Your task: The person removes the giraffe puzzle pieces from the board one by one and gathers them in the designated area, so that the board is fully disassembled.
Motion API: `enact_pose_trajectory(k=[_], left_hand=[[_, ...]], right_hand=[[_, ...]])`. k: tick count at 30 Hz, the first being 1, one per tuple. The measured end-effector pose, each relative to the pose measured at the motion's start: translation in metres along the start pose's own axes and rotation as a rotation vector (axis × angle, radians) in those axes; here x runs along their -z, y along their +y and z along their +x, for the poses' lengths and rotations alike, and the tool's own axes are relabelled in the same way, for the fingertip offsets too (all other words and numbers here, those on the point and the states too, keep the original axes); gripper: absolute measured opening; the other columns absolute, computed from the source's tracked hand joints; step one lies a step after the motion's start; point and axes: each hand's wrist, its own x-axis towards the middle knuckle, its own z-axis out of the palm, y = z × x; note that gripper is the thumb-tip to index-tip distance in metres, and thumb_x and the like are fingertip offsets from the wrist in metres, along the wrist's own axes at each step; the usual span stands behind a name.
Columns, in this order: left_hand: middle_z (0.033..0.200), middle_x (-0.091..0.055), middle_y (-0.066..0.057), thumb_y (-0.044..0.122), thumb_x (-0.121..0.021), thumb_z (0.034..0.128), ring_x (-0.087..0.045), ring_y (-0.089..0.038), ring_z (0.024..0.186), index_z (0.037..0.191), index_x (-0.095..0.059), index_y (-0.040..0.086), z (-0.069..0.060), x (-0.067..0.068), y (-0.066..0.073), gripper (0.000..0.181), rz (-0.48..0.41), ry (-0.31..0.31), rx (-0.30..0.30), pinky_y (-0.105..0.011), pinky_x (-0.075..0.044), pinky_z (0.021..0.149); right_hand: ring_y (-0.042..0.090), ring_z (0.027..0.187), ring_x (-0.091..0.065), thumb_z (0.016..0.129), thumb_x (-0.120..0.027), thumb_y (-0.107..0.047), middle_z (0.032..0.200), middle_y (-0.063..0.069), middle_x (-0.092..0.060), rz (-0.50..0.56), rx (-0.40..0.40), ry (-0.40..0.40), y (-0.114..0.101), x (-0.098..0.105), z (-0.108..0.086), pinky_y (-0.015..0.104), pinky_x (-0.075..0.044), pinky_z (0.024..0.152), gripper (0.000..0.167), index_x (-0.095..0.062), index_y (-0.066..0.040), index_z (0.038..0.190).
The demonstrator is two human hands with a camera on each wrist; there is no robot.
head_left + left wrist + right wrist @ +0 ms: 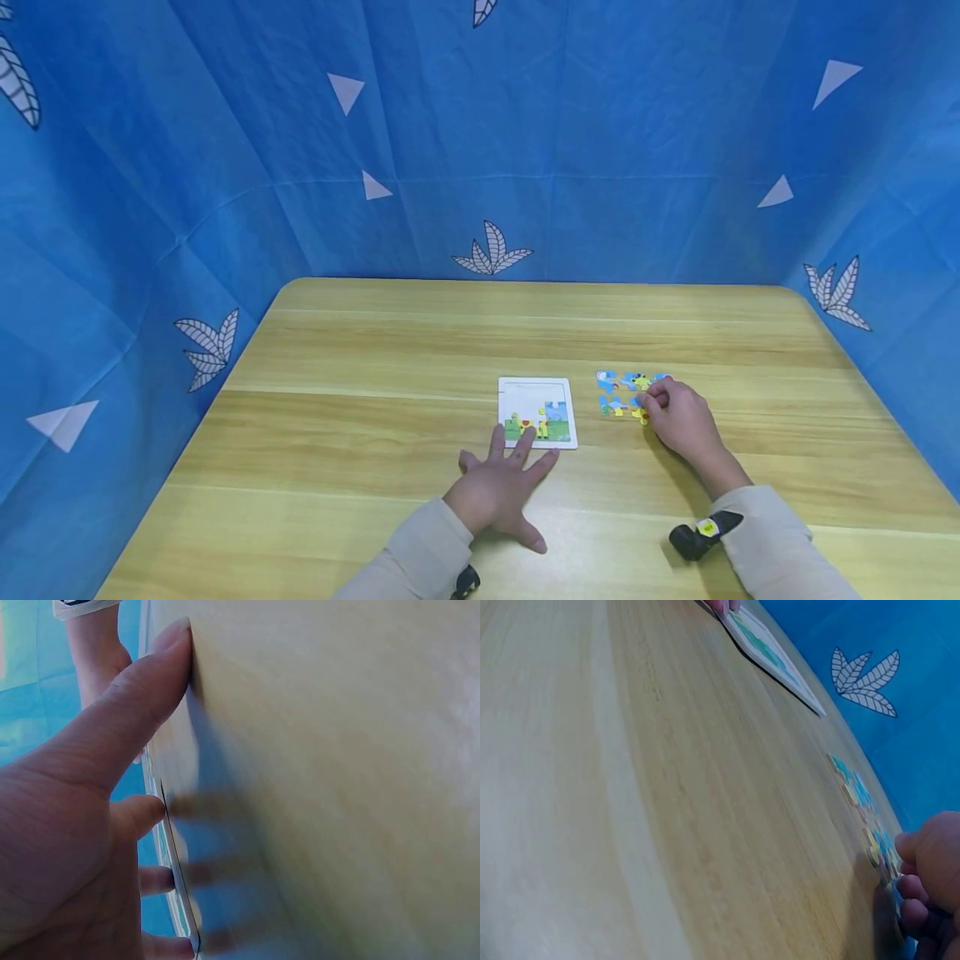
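A square white puzzle board (536, 389) lies flat on the table, its lower row and right side filled with picture pieces showing green ground and yellow figures. My left hand (501, 492) is spread, its straight fingertips resting on the board's near edge; in the left wrist view the thumb (142, 694) reaches out over the wood. Several loose jigsaw pieces (606, 381) lie right of the board. Among them, my right hand (682, 421) pinches a blue and yellow puzzle piece (642, 415) between thumb and fingers, partly hidden by the fingertips.
The wooden table (375, 358) has rounded far corners. Blue curtain (637, 125) with white leaf and triangle prints hangs behind it and at both sides. A black wrist device (701, 535) is strapped at the right sleeve.
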Motion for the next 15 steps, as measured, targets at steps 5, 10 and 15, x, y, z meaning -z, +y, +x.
enact_pose_trajectory(k=[5,10,15], left_hand=[[0.16,-0.005,0.0,0.07,-0.073,0.056,-0.01,-0.045,0.141,0.149,-0.014,0.043,0.001,-0.001,0.0,0.113,-0.009,-0.001,-0.001,-0.071,-0.033,0.086],[0.16,-0.005,0.001,0.07,-0.073,0.0554,-0.01,-0.045,0.141,0.149,-0.014,0.044,0.002,-0.002,-0.001,0.114,-0.016,0.002,0.001,-0.07,-0.034,0.086],[0.16,-0.005,0.001,0.07,-0.073,0.0555,-0.01,-0.045,0.142,0.149,-0.014,0.044,0.002,-0.001,0.0,0.114,-0.018,-0.002,0.002,-0.07,-0.033,0.087]], right_hand=[[0.024,0.077,-0.059,0.091,-0.058,-0.019,0.083,0.01,-0.064,0.004,0.005,0.022,-0.001,0.0,-0.001,0.039,-0.042,0.068,0.018,-0.062,-0.002,0.091],[0.02,0.073,-0.057,0.092,-0.057,-0.019,0.078,0.006,-0.064,0.027,0.021,0.041,-0.007,0.003,-0.001,0.036,-0.041,0.066,0.019,-0.063,0.0,0.093],[0.02,0.072,-0.057,0.093,-0.057,-0.018,0.078,0.007,-0.064,0.049,0.048,0.056,-0.012,0.002,0.0,0.035,-0.043,0.066,0.02,-0.064,0.001,0.093]])
